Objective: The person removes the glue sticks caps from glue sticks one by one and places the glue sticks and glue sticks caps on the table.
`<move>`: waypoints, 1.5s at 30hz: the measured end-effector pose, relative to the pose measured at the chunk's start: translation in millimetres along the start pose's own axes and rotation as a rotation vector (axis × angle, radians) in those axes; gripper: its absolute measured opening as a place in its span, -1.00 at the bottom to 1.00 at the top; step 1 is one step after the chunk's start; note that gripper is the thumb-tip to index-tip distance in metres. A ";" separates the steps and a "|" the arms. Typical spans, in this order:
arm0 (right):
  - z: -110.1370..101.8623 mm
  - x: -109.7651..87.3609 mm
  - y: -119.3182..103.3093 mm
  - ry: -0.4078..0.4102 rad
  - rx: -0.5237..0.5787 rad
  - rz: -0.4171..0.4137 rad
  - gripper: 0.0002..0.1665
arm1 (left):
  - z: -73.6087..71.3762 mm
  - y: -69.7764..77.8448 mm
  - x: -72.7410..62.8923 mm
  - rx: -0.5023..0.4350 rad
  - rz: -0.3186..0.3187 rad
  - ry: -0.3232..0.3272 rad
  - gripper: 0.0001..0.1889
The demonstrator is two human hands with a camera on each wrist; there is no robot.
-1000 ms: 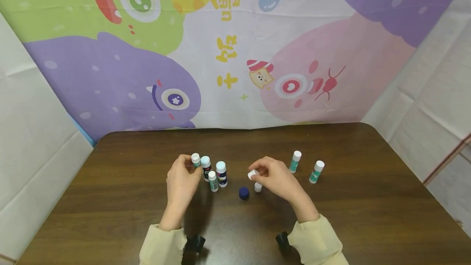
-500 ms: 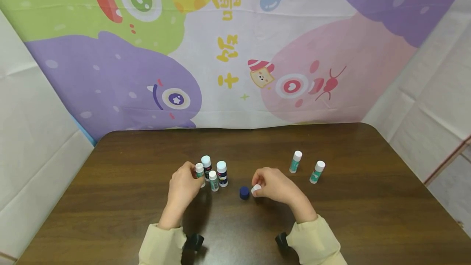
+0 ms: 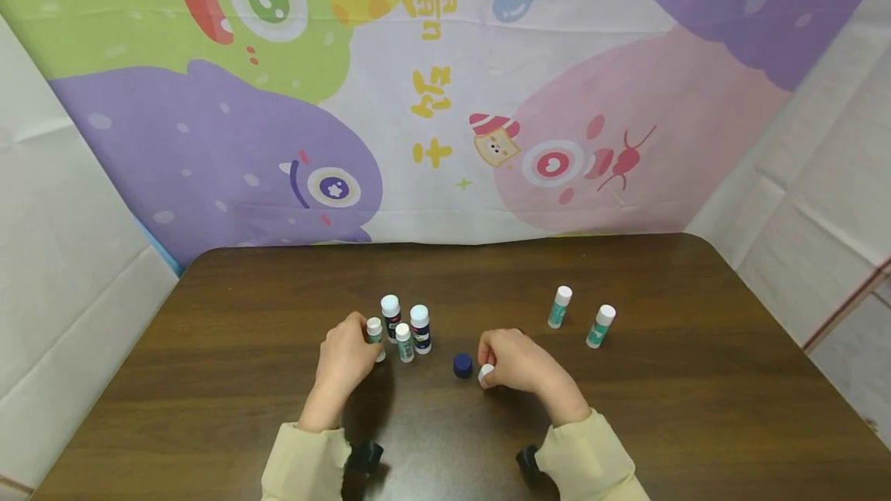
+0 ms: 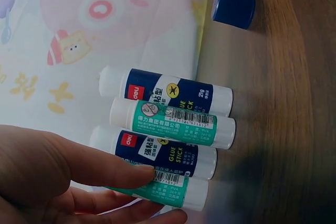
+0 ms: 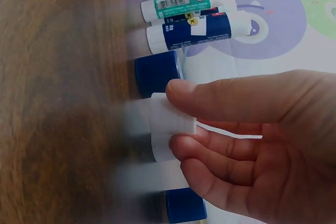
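Fingers [image 4: 131,212] and thumb of the left hand [image 3: 346,354] are closed around a green-labelled glue stick [image 3: 377,340], which stands roughly upright at the left end of a small group; whether its base touches the table [image 3: 209,377] I cannot tell. Just beside it stand another green-labelled stick [image 3: 405,343] and two navy-labelled sticks [image 3: 421,329], one of them behind the green pair. The right hand [image 3: 520,363] pinches a small white cap [image 5: 170,114] between thumb and fingertips, low over the wood. A blue cap [image 3: 462,366] sits near those fingertips, on the side toward the group. From the right wrist, a second white cap [image 5: 162,148] shows just past the pinched one, and another blue cap [image 5: 185,205] beyond that. Well apart, on the person's right, two white-topped green sticks [image 3: 560,308] stand near each other.
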State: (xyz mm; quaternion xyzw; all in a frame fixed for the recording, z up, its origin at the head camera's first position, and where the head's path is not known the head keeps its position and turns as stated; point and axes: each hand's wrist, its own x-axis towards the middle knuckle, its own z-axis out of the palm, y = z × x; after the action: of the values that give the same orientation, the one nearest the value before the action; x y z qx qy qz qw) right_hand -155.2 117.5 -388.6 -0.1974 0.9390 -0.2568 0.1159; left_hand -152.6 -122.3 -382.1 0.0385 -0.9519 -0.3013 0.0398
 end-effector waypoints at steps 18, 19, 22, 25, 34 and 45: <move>6.2 0.1 -7.9 0.040 -0.111 0.019 -0.68 | 3.6 -6.6 3.4 0.016 -0.017 -0.028 -0.76; 6.5 -0.1 -8.3 0.041 -0.115 0.020 -0.67 | 3.7 -6.9 3.6 0.014 -0.020 -0.029 -0.76; 7.3 -0.2 -9.5 0.046 -0.115 0.027 -0.67 | 4.1 -7.5 4.4 0.007 -0.025 -0.030 -0.76; 8.4 0.0 -10.2 0.051 -0.123 0.038 -0.67 | 5.0 -7.9 5.0 -0.002 -0.023 -0.026 -0.76; 12.3 -0.3 -11.5 0.091 -0.157 0.043 -0.68 | 9.9 -9.5 6.2 -0.023 -0.022 -0.022 -0.75; 11.3 -0.6 -11.3 0.086 -0.153 0.035 -0.69 | 13.1 -11.1 7.1 -0.026 -0.006 -0.019 -0.74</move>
State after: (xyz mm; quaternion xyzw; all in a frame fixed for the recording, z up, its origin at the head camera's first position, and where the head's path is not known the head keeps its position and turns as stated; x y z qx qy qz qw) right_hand -147.6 103.9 -392.1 -0.1783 0.9632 -0.1906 0.0647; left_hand -160.5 -124.6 -398.8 0.0380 -0.9482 -0.3140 0.0305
